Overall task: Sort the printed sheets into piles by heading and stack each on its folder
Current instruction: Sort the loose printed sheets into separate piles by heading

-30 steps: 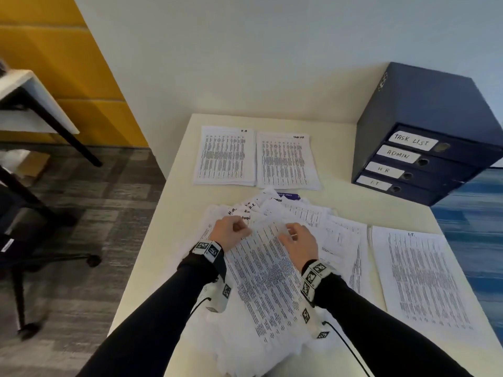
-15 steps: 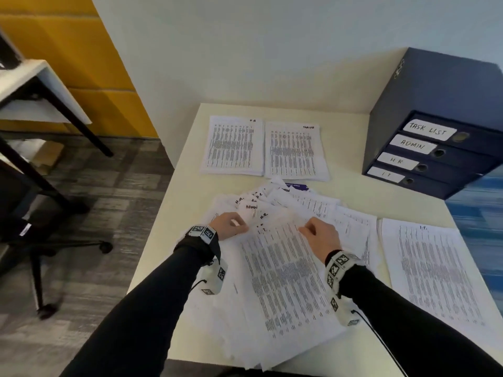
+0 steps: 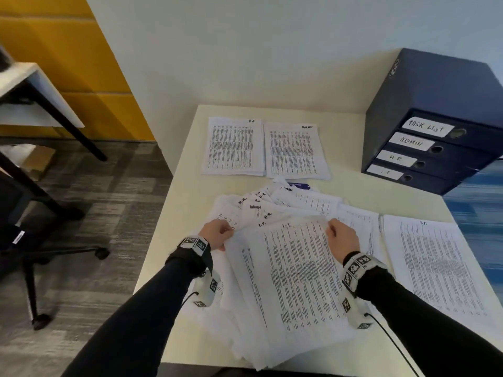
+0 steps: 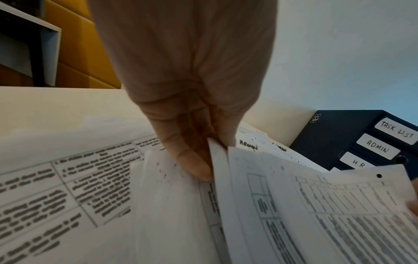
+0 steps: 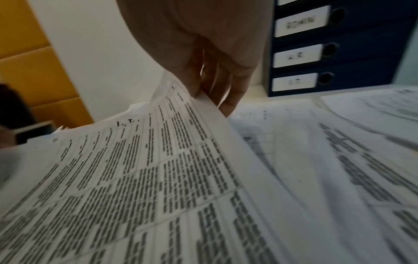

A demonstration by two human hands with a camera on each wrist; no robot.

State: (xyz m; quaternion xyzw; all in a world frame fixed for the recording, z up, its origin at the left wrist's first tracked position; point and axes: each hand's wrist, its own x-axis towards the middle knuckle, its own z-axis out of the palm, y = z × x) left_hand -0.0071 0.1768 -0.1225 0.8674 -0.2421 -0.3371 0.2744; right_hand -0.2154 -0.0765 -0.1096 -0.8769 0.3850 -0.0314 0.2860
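A fanned heap of unsorted printed sheets [image 3: 272,208] lies in the middle of the cream table [image 3: 174,213]. On top is a sheet headed I.T. [image 3: 294,270]. My left hand [image 3: 217,235] pinches the left top corner of the top sheets [image 4: 217,160]. My right hand [image 3: 343,238] pinches the I.T. sheet's right top corner [image 5: 199,114] and lifts that edge. Sorted piles lie around: H.R. [image 3: 232,146] and TASK LIST [image 3: 295,152] at the back, I.T. [image 3: 432,268] at the right.
Several dark blue folders [image 3: 435,118] lie stacked at the back right, labelled TASK LIST, ADMIN, H.R., I.T. A purple item [image 3: 298,185] peeks from under the heap. An office chair [image 3: 27,240] and another desk [image 3: 32,99] stand on the floor at the left.
Both hands have spread apart to the top sheet's corners, the right one moving right. The sheet's right edge has come up off the heap.
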